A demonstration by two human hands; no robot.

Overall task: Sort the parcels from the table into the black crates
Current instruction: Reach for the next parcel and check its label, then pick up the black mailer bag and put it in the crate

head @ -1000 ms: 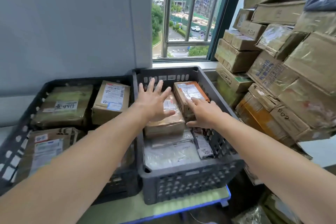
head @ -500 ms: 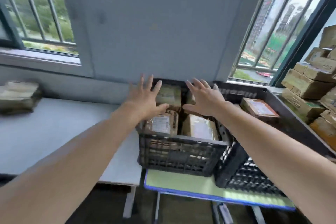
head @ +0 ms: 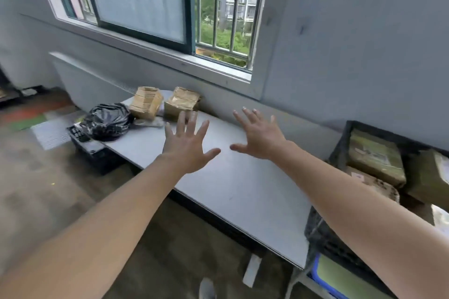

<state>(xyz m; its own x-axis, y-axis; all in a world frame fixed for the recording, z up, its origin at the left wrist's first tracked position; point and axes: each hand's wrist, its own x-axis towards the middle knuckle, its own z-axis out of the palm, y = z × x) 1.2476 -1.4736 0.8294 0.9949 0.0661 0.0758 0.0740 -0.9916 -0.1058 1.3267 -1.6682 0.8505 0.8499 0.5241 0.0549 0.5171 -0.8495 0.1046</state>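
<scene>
Two brown cardboard parcels stand at the far end of the grey table (head: pixel 243 189) under the window: the left parcel (head: pixel 146 102) and the right parcel (head: pixel 181 104). A black plastic bag parcel (head: pixel 107 121) lies at the table's far left corner. My left hand (head: pixel 187 145) is stretched out with fingers spread, empty, just short of the right parcel. My right hand (head: pixel 260 136) is also spread and empty over the table. A black crate (head: pixel 340 150) with wrapped parcels inside stands at the right edge.
A second black crate (head: pixel 90 150) sits low on the floor past the table's left end, under the bag. The window sill and wall run along the table's back. A blue-edged green platform (head: pixel 340 279) carries the right crate.
The view has swung left from the crates to the table. Both hands left the crate parcels and now reach, empty and spread, along the table toward the far parcels.
</scene>
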